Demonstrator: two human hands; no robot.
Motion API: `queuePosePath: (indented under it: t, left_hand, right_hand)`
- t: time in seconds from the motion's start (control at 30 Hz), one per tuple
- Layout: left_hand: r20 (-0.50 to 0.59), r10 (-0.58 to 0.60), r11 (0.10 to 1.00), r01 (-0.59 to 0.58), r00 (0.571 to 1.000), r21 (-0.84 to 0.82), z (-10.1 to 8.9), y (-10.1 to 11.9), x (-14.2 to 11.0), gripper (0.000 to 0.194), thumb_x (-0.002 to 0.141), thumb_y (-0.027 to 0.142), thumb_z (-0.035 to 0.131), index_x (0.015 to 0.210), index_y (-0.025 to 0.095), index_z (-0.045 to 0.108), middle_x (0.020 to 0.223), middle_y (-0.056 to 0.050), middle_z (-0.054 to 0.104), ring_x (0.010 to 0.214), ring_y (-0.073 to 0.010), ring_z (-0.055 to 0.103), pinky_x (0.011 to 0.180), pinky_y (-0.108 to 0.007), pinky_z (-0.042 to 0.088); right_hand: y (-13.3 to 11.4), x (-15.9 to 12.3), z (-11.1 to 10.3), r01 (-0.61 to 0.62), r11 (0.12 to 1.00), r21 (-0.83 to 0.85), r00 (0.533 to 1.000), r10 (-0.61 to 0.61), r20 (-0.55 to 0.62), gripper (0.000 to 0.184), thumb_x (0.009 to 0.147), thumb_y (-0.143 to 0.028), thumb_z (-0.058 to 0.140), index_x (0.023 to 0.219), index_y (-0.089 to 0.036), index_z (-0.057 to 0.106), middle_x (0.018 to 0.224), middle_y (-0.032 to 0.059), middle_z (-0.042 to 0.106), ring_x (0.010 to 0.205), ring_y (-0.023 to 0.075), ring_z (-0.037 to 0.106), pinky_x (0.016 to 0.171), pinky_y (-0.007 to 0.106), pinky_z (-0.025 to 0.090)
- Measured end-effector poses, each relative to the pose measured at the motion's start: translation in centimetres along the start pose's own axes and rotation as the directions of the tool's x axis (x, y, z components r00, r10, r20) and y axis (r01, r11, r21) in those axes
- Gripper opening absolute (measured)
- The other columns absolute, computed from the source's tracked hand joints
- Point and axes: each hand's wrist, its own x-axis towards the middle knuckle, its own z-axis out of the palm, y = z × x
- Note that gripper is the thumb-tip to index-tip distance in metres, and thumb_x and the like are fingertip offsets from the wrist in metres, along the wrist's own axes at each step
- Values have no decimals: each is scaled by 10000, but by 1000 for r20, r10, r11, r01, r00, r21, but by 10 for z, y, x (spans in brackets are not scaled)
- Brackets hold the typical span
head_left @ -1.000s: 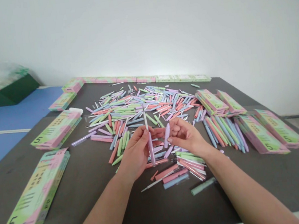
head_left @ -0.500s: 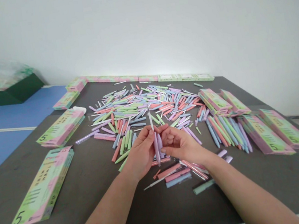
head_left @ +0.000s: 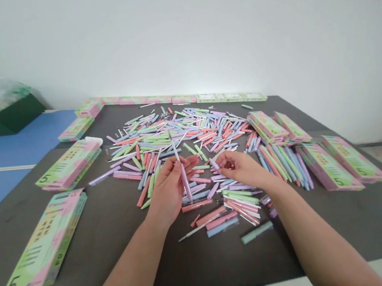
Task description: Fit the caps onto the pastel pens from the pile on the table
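My left hand [head_left: 167, 186] pinches a light purple pen [head_left: 185, 185] held nearly upright, a thin white refill sticking out of its top. To the right, my right hand [head_left: 241, 168] has thumb and fingers closed on a short purple pen part [head_left: 214, 164]; its exact kind is hard to make out. A gap separates the two hands. Under and in front of them lie loose pen parts, among them a pink pen barrel [head_left: 221, 220], a blue barrel [head_left: 222, 227] and a green barrel [head_left: 257, 232].
A wide heap of pastel pen parts [head_left: 162, 137] covers the table's middle. Sorted pens [head_left: 287, 163] lie in a row at right beside printed boxes [head_left: 331, 164]. More printed boxes [head_left: 45, 242] lie at left and along the back. A dark green bin [head_left: 14, 114] stands far left.
My hands have moved apart: the right one went rightward with a purple part, away from the pen. The pen in my left hand now leans more to the left at its top.
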Motion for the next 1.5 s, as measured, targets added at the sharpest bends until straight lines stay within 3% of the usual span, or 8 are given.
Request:
queuePosePath:
  t: [0.17,0.4,0.53,0.67,0.8,0.97,1.27,1.5]
  left_hand:
    - [-84,111,994,-108,990,31,-2,5,2,164,834,328,623,847,181,551,999,-63,732,970,-206,681,782,-311,527]
    - [-167,189,979,-171,968,116,-5,12,1,142,852,328,593,863,193,548,992,-52,737,864,-175,689,653,-244,509]
    - [-186,185,980,-166,965,114,-5,13,1,129,841,308,598,855,190,546,982,-48,739,831,-160,686,619,-219,504]
    - [-193,191,978,-170,962,121,-6,12,3,134,831,312,604,854,190,554,941,-44,743,804,-158,689,597,-208,510]
    - [-182,188,978,-167,965,122,-6,10,3,148,824,329,609,853,194,557,916,-46,744,779,-163,691,565,-207,513]
    - [-176,179,979,-158,968,129,-5,8,3,149,820,324,616,858,188,569,928,-50,741,783,-170,687,534,-203,505]
    - [-152,170,973,-141,974,183,-6,4,4,165,836,342,611,861,186,566,976,-53,736,795,-171,685,546,-208,508]
    - [-112,153,968,-126,982,219,-8,1,3,144,857,336,586,879,194,570,989,-41,723,831,-173,681,564,-207,502]
  right_hand:
    - [-6,-1,8,67,944,-325,997,-50,60,120,766,-140,595,877,-160,633,759,20,648,683,139,568,631,246,379]
    - [-16,-5,3,130,925,-358,991,-111,73,133,794,-148,572,875,-157,677,799,42,676,713,151,586,652,243,390]
    - [-26,-14,2,188,917,-352,969,-115,219,209,779,-127,547,900,-180,709,767,26,684,660,143,587,604,232,385]
    - [-30,-18,10,240,878,-414,931,-87,355,281,759,-130,549,985,-186,706,904,67,720,825,196,646,714,260,427]
    - [-34,-19,21,249,782,-571,941,-56,334,278,773,-137,515,992,-180,681,972,104,716,934,261,655,749,310,437]
    - [-47,-23,34,257,676,-691,955,-67,290,285,841,-153,447,1065,-173,622,875,126,720,833,285,685,662,333,449]
    - [-57,-28,57,336,795,-505,940,-247,236,300,873,-163,423,1137,-167,565,1032,109,670,922,232,636,745,308,456]
    - [-49,-26,61,393,853,-345,919,-375,118,208,904,-171,421,1030,-176,588,884,68,660,803,181,602,687,272,421]
